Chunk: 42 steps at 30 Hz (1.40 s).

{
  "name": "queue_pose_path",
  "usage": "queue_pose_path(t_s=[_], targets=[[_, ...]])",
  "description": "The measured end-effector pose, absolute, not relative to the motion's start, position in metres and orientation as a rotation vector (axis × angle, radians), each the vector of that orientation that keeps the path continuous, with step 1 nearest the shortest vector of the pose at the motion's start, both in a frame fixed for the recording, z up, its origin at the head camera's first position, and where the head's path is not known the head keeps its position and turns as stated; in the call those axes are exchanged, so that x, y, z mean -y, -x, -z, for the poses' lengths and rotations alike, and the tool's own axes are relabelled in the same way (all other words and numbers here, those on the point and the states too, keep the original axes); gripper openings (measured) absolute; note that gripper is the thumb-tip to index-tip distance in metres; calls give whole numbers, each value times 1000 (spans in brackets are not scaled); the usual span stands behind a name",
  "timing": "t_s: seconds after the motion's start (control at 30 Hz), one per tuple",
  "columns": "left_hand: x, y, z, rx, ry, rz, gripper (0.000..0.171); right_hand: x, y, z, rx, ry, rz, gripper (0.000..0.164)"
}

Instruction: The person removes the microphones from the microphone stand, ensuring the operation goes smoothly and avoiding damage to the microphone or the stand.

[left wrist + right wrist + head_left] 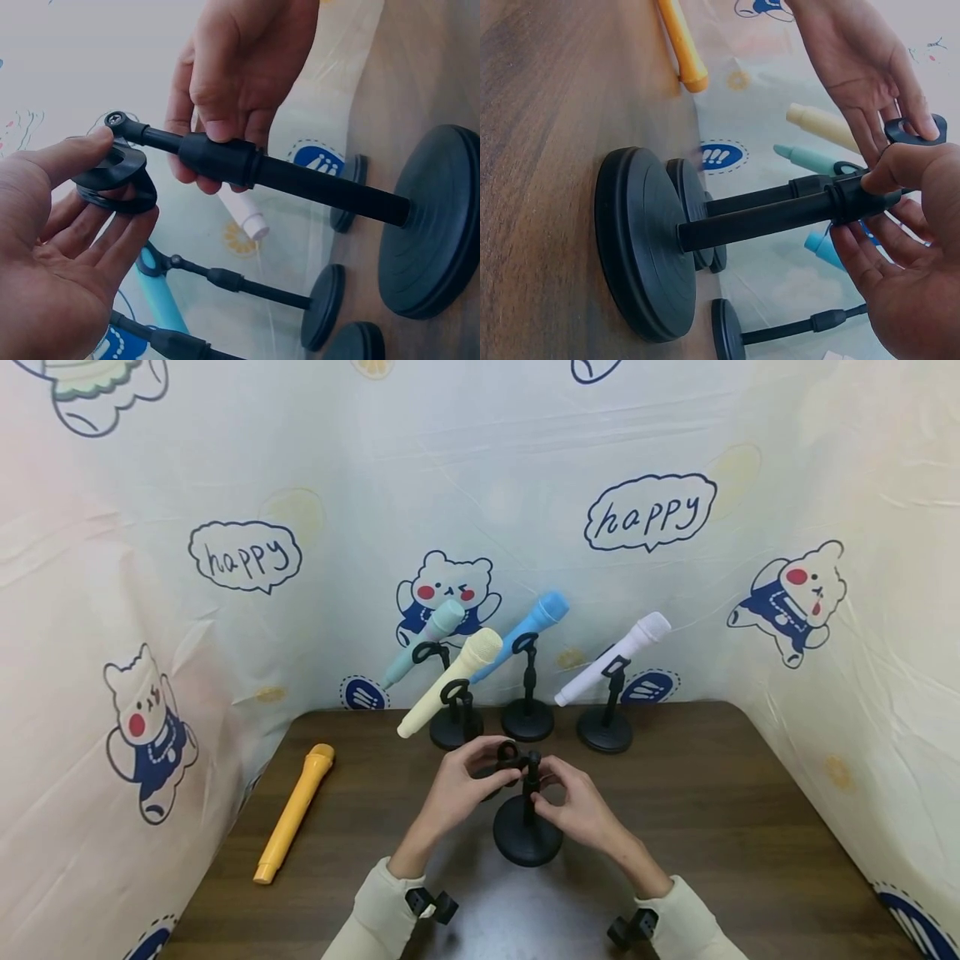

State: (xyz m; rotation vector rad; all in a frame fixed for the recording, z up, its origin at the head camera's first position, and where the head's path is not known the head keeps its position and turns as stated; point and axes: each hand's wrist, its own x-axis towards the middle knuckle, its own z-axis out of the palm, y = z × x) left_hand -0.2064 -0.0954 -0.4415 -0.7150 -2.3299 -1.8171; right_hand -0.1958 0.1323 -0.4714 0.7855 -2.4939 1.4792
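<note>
A black desktop microphone stand (527,839) stands upright on its round base near the middle of the table. My left hand (461,785) holds the stand's clip (112,174), thumb on top by the hinge screw and fingers underneath. Lower on the same stand, my right hand (581,802) pinches the thick collar (214,157) of the pole between thumb and fingers. No microphone sits in this clip. In the right wrist view, the right hand's thumb and fingers hide part of the collar.
An orange microphone (294,814) lies on the wooden table (712,827) at left. Behind the hands, cream (450,683), teal (420,647), blue (528,631) and white (615,658) microphones rest tilted in black stands. A patterned cloth (480,468) hangs around the table.
</note>
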Motion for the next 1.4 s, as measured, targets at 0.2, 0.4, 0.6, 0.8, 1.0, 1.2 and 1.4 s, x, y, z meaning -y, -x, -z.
queue_pose_path(t_s=[0.2, 0.4, 0.6, 0.8, 1.0, 1.2, 1.4], targets=[[95, 206, 451, 2339, 689, 1836, 40, -133, 196, 473, 2479, -783, -1492, 37], [96, 207, 461, 2346, 682, 1849, 39, -133, 197, 473, 2486, -785, -1498, 38], [96, 207, 467, 2336, 689, 1878, 38, -135, 199, 475, 2495, -804, -1499, 40], [97, 207, 466, 2345, 681, 1882, 38, -136, 198, 477, 2500, -795, -1454, 41], [97, 208, 466, 2347, 678, 1908, 37, -133, 196, 476, 2499, -713, -1421, 39], [96, 210, 468, 2366, 661, 1895, 38, -123, 196, 477, 2556, -511, -1426, 36], [97, 210, 468, 2377, 644, 1892, 38, -122, 196, 477, 2569, -491, -1442, 37]])
